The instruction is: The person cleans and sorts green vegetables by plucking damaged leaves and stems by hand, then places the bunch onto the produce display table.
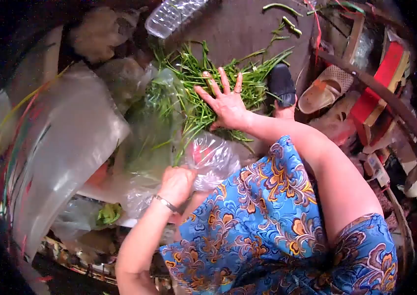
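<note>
Cut green stems (247, 73) lie in a loose heap on the dark floor at upper centre. My right hand (228, 105) rests on the heap with its fingers spread. Left of the heap, a clear plastic bag (144, 132) has more green stems in and against it. Lower down, my left hand (178, 184), with a metal bracelet at the wrist, is closed on the bag's edge near a few stem ends. Crumpled clear plastic (213, 157) lies between my hands.
A black shoe (282, 83) on a foot stands right of the heap. Beige sandals (324, 91) and a red-topped wooden piece (380, 83) are at the right. A clear plastic tray (171, 17) lies at the top; a large plastic sheet (75, 137) fills the left.
</note>
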The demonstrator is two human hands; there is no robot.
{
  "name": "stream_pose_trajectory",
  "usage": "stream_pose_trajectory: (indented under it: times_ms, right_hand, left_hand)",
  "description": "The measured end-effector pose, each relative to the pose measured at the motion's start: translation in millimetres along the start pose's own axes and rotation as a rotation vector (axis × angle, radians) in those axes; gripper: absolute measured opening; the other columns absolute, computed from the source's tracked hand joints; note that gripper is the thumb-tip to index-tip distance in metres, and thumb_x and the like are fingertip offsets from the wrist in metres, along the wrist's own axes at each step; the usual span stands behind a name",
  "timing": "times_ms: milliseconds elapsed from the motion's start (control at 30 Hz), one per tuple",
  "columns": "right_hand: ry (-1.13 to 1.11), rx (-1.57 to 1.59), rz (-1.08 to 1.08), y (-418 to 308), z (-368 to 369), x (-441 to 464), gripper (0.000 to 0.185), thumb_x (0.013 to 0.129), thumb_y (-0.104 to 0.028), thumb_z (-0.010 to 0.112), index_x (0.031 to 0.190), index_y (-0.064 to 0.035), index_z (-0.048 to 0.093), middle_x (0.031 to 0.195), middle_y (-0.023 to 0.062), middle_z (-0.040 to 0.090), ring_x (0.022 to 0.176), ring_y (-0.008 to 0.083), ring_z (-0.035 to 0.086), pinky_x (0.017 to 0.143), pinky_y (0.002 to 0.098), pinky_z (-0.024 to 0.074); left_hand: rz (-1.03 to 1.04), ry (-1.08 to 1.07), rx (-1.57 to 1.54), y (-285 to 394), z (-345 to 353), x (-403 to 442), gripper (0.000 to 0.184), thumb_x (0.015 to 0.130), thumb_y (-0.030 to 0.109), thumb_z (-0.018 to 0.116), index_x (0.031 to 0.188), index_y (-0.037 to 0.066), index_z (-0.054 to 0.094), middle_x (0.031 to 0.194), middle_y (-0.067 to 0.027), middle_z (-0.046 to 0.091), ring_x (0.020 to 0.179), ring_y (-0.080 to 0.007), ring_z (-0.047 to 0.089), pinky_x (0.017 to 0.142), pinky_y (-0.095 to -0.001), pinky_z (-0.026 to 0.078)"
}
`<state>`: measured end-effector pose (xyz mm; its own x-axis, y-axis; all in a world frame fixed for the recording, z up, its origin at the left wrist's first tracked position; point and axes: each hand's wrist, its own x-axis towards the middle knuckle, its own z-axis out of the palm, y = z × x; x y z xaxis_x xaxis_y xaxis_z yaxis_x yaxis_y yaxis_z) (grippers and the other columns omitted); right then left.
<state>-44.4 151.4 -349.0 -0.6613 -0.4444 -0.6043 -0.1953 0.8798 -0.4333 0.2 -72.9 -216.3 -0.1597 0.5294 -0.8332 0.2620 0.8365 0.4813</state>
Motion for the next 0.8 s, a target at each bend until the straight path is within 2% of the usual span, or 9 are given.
stream_pose_trajectory:
  times_ms: [100, 133, 233, 267, 400, 500, 600, 700, 800]
  right_hand:
    - [0.014, -0.023, 0.025, 2.7, 28.9, 5.6, 0.122, 0.052, -0.054, 0.082, 0.15, -0.0294, 0.013, 0.156, 0.0149, 0.005, 0.14, 0.0477, -0.001, 0.098, 0.0786, 0.0032]
    - [-0.002, -0.058, 0.034, 1.5, 27.5, 4.9, 0.098, 0.07, -0.043, 0.074, 0.149, -0.0291, 0.017, 0.155, 0.0136, 0.015, 0.141, 0.0442, 0.006, 0.1, 0.0761, 0.0051]
    - [0.131, -0.177, -0.032, 9.7, 67.1, 6.3, 0.078, 0.075, -0.029, 0.066, 0.144, -0.0295, 0.03, 0.148, 0.013, 0.029, 0.137, 0.0414, 0.02, 0.104, 0.0694, 0.0107]
    - [0.16, -0.101, -0.063, 16.7, 70.0, 5.4, 0.063, 0.08, -0.015, 0.053, 0.139, -0.029, 0.038, 0.138, 0.0116, 0.041, 0.131, 0.0392, 0.032, 0.102, 0.0659, 0.018]
    - [0.115, -0.02, -0.01, 34.3, 10.1, 11.8, 0.038, 0.082, -0.009, 0.052, 0.119, -0.0193, 0.055, 0.11, 0.0103, 0.049, 0.105, 0.0335, 0.051, 0.086, 0.0515, 0.046]
    - [0.093, 0.317, 0.102, 43.9, -2.0, 20.6, 0.04, 0.077, -0.002, 0.054, 0.115, -0.0148, 0.056, 0.106, 0.0143, 0.053, 0.096, 0.0371, 0.056, 0.079, 0.0471, 0.0501]
    - [0.193, 0.494, 0.106, 33.3, -8.0, 20.9, 0.044, 0.071, 0.001, 0.06, 0.113, -0.012, 0.059, 0.101, 0.0149, 0.056, 0.096, 0.0366, 0.058, 0.08, 0.047, 0.0495]
    - [0.286, 0.667, 0.117, 18.3, -33.3, 0.4, 0.046, 0.068, 0.0, 0.063, 0.113, -0.0079, 0.059, 0.101, 0.0163, 0.056, 0.096, 0.0378, 0.057, 0.083, 0.0453, 0.0479]
    - [0.393, 0.768, 0.045, -7.6, -66.5, -9.4, 0.042, 0.068, -0.001, 0.063, 0.109, -0.0021, 0.06, 0.096, 0.0189, 0.056, 0.095, 0.0391, 0.056, 0.082, 0.045, 0.047]
  left_hand:
    - [0.0, 0.011, -0.288, 17.1, -3.1, -16.5, 0.026, 0.069, 0.004, 0.059, 0.094, 0.009, 0.064, 0.08, -0.0151, 0.061, 0.077, -0.0375, 0.061, 0.069, -0.0453, 0.049]
    - [0.005, -0.003, -0.287, 18.9, -1.1, -21.3, 0.026, 0.069, 0.004, 0.059, 0.094, 0.009, 0.064, 0.08, -0.0151, 0.061, 0.077, -0.0375, 0.061, 0.069, -0.0453, 0.049]
    - [0.014, 0.108, -0.414, 19.1, 7.9, -44.7, 0.027, 0.069, 0.001, 0.057, 0.095, 0.007, 0.062, 0.084, -0.0154, 0.061, 0.078, -0.038, 0.059, 0.07, -0.0453, 0.048]
    - [-0.048, 0.107, -0.425, 14.8, 11.5, -54.1, 0.028, 0.069, 0.0, 0.057, 0.095, 0.006, 0.062, 0.085, -0.0155, 0.06, 0.08, -0.0378, 0.059, 0.071, -0.0449, 0.048]
    - [-0.223, 0.138, -0.412, 23.6, -12.1, -97.4, 0.033, 0.068, -0.002, 0.057, 0.1, 0.007, 0.061, 0.087, -0.0146, 0.058, 0.085, -0.0361, 0.056, 0.076, -0.0427, 0.044]
    - [-0.319, 0.192, -0.397, 41.0, -25.0, -126.5, 0.045, 0.07, -0.003, 0.058, 0.114, 0.007, 0.058, 0.099, -0.0169, 0.057, 0.095, -0.0363, 0.053, 0.083, -0.0428, 0.043]
    - [-0.375, 0.366, -0.2, 53.0, 3.5, -148.4, 0.061, 0.072, 0.003, 0.059, 0.132, 0.009, 0.047, 0.129, -0.0212, 0.044, 0.118, -0.0391, 0.043, 0.102, -0.0474, 0.032]
    - [-0.413, 0.418, -0.082, 84.1, -2.0, -172.4, 0.059, 0.074, 0.003, 0.058, 0.131, 0.008, 0.048, 0.131, -0.0214, 0.044, 0.121, -0.0372, 0.042, 0.105, -0.0483, 0.029]
    - [-0.485, 0.438, -0.274, 96.4, 7.8, -200.6, 0.057, 0.076, 0.003, 0.057, 0.131, 0.007, 0.048, 0.131, -0.0216, 0.043, 0.12, -0.0378, 0.043, 0.103, -0.0479, 0.03]
